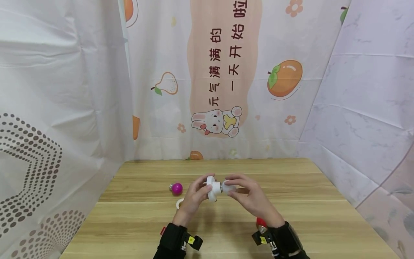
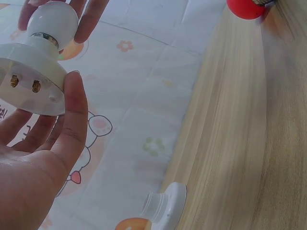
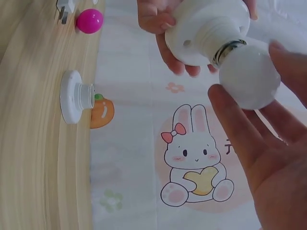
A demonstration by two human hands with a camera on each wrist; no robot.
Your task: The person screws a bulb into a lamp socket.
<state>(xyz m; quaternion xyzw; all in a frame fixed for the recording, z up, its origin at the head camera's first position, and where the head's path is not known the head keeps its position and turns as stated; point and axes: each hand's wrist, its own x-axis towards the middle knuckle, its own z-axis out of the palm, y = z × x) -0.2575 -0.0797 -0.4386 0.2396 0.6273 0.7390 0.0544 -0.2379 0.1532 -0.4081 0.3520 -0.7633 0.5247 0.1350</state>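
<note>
Raised above the table, a white lamp holder (image 1: pixel 211 192) with a round flanged base is gripped by my left hand (image 1: pixel 193 198), its fingers and thumb around the base's rim. Two brass terminals show on the underside of the base in the left wrist view. A round white light bulb (image 3: pixel 249 79) sits at the mouth of the holder, part of its metal screw base still visible. The fingers and thumb of my right hand (image 1: pixel 251 197) hold the bulb's globe from the other side.
A magenta bulb (image 1: pixel 176 189) lies on the wooden table (image 1: pixel 145 230) to the left. Behind my left wrist is a white ring-shaped part (image 1: pixel 178 204). A red bulb (image 1: pixel 261 222) lies by my right wrist. Another white lamp holder (image 3: pixel 72 98) and a plug (image 3: pixel 65 6) are on the table.
</note>
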